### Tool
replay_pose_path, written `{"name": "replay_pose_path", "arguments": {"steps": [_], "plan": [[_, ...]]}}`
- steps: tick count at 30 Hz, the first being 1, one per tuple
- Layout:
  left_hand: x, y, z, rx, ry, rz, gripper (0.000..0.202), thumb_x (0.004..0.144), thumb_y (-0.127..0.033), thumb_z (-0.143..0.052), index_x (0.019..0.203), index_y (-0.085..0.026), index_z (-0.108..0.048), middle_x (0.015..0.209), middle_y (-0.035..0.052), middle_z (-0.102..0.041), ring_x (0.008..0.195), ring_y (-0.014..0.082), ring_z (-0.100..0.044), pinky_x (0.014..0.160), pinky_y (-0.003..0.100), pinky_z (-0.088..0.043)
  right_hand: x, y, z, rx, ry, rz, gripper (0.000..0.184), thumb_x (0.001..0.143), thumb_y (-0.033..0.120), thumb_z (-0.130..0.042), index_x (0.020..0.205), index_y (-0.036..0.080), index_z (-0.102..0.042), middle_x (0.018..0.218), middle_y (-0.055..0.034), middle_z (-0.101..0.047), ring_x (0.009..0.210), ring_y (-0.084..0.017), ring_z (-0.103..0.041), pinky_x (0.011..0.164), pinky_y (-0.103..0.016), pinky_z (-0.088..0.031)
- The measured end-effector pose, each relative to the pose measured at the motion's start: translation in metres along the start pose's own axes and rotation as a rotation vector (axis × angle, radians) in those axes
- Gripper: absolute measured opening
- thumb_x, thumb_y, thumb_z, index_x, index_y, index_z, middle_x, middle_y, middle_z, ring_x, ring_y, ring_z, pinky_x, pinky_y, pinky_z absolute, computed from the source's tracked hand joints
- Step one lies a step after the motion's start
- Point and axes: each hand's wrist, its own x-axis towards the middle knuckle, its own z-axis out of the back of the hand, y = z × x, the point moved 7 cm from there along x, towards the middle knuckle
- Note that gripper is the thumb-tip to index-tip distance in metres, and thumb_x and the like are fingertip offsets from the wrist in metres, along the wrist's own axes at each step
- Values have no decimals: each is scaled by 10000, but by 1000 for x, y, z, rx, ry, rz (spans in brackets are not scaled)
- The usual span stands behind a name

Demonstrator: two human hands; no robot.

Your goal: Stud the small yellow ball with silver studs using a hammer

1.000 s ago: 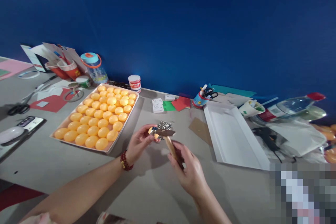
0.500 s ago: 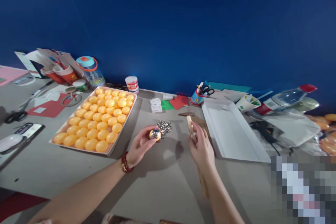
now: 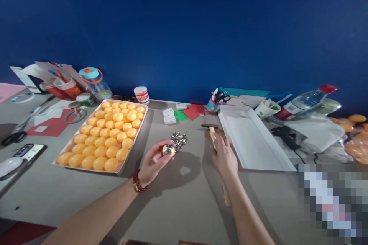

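Note:
In my left hand (image 3: 152, 162), an orange ball (image 3: 164, 151) is held between thumb and fingers, a shiny silver piece covering its front. Just beyond those fingertips lies a pile of small shiny metal pieces (image 3: 179, 141), too small to name exactly. My right hand (image 3: 225, 159) is wrapped round the wooden handle of what looks like a hammer (image 3: 213, 137). Its dark, narrow head tops the handle, whose lower end shows beneath my wrist. At left, an open box (image 3: 124, 166) carries rows of orange balls (image 3: 100, 141).
A shallow white tray (image 3: 255, 138) lies right of my right hand. Small white boxes (image 3: 169, 119), red paper (image 3: 194, 111) and a pen cup (image 3: 213, 105) are near the blue wall (image 3: 184, 30). A plastic bottle (image 3: 304, 101) leans at far right; a phone (image 3: 33, 151) lies at left.
My right hand has shifted slightly right with the hammer, nearer the white tray. My left hand keeps hold of the orange ball. The view has shifted a little.

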Motion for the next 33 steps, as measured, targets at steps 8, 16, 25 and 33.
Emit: {"name": "replay_pose_path", "arguments": {"steps": [8, 16, 25, 33], "plan": [[-2, -4, -2, 42, 38, -22, 310, 879, -224, -641, 1189, -215, -645, 1172, 106, -627, 907, 178, -613, 784, 318, -580, -1, -1, -4, -74, 45, 23, 420, 869, 149, -504, 1289, 140, -505, 1086, -155, -604, 888, -276, -615, 763, -372, -483], [-3, -4, -6, 7, 54, 17, 394, 871, -213, -651, 1261, -227, -596, 1170, 100, -661, 863, 168, -655, 804, 337, -585, 1, 10, 15, 50, -120, 148, 280, 913, 276, -503, 1146, 163, -608, 1092, -160, -606, 1016, -313, -579, 910, -478, -469], [-8, 1, -16, -1, 189, 8, 388, 879, -198, -648, 1261, -217, -579, 1311, 143, -603, 1159, 261, -623, 1001, 399, -495, -29, 79, 30, 735, 132, 335, 202, 950, 239, -512, 1125, 210, -609, 1025, -84, -678, 911, -209, -650, 826, -346, -523], [-1, -3, -13, 152, 203, -148, 385, 808, -332, -737, 1168, -228, -646, 1334, 134, -526, 1280, 318, -479, 1067, 490, -414, -53, 102, 4, 1438, 554, 45, 407, 874, 373, -665, 1204, 221, -483, 1012, -66, -714, 899, -196, -689, 694, -284, -554]]}}
